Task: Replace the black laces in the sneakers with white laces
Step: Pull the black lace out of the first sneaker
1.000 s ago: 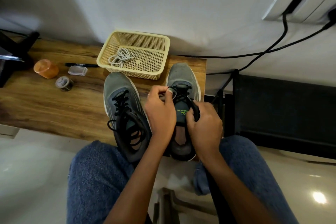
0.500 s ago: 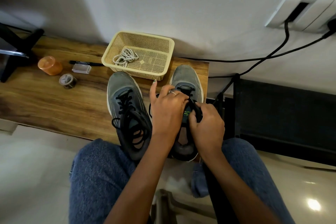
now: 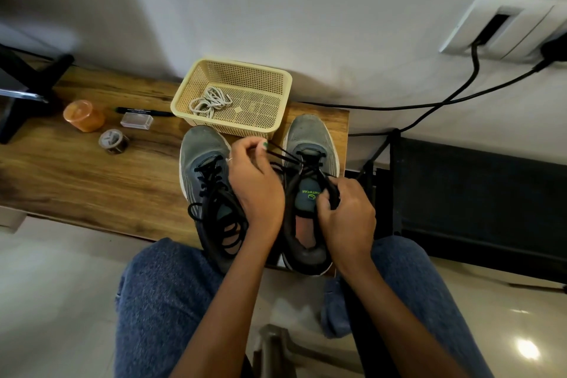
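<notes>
Two grey sneakers stand side by side on the right end of the wooden table (image 3: pixel 76 175), toes pointing to 12 o'clock, heels over the near edge. The right sneaker (image 3: pixel 310 144) has its tongue lifted and most upper eyelets are free; its black lace (image 3: pixel 283 156) runs from the lowest eyelets toward 10 o'clock, to the left hand (image 3: pixel 254 181). This hand has its fingers curled and pinches the lace end between thumb and fingertips, above the gap between the two shoes. The right hand (image 3: pixel 346 218) is at 4 o'clock from the tongue; its fingers are curled around the collar edge of the right sneaker and a dark bunch of lace. The left sneaker (image 3: pixel 202 150) is fully laced in black, with loose loops lying over its opening. At 12 o'clock from the shoes, touching their toes, is the yellow basket (image 3: pixel 276 83), and the white laces (image 3: pixel 210 103) lie coiled in its left part. To 9 o'clock are a tape roll (image 3: pixel 113 141), an orange cup (image 3: pixel 82 116), a clear small box (image 3: pixel 136 120) and a black marker (image 3: pixel 144 111).
</notes>
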Demonstrator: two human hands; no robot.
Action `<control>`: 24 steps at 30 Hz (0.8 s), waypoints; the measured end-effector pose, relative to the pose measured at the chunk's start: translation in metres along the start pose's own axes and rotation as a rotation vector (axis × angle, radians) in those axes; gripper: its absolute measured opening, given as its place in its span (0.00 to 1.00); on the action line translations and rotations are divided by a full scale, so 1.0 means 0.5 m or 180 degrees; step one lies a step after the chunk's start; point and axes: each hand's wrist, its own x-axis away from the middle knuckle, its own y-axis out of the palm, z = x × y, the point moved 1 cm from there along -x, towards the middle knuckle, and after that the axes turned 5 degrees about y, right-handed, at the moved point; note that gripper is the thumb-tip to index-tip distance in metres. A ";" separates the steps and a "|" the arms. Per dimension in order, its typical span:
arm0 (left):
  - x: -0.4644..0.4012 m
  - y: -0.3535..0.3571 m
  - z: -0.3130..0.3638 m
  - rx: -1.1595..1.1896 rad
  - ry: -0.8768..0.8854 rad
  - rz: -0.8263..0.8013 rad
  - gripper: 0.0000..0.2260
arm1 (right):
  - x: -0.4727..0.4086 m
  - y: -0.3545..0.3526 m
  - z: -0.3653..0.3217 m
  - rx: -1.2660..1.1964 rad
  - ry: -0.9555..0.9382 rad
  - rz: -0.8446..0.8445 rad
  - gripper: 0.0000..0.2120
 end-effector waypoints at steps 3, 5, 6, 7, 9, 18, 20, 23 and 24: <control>-0.001 -0.002 0.004 -0.0068 0.0140 -0.0112 0.04 | -0.001 0.001 0.000 0.0044 -0.0011 -0.0010 0.09; 0.003 0.001 0.011 -0.0475 0.0652 -0.0445 0.08 | -0.002 0.000 0.002 0.0032 0.0007 0.0030 0.09; 0.003 0.002 0.015 -0.0733 0.0941 -0.0663 0.11 | -0.002 -0.001 0.003 0.0035 0.0012 0.0045 0.09; 0.003 0.003 0.016 -0.1005 0.1264 -0.0897 0.13 | -0.002 -0.001 0.003 0.0041 0.0006 0.0057 0.08; 0.007 0.006 0.013 -0.1479 0.1911 -0.1316 0.14 | -0.001 -0.002 0.002 0.0042 -0.0024 0.0066 0.08; 0.026 0.029 -0.012 -0.1905 0.2060 -0.1532 0.05 | 0.002 0.006 0.002 0.0145 -0.0177 0.0043 0.07; 0.032 0.033 -0.014 -0.1950 0.2014 -0.1462 0.02 | 0.003 0.005 0.001 0.0155 -0.0198 0.0047 0.08; 0.042 0.034 -0.013 -0.1737 0.1801 -0.1372 0.02 | 0.004 0.004 0.002 0.0144 -0.0140 0.0034 0.09; 0.043 0.032 -0.010 -0.1619 0.1650 -0.1341 0.03 | 0.004 0.004 0.002 0.0122 -0.0114 0.0039 0.09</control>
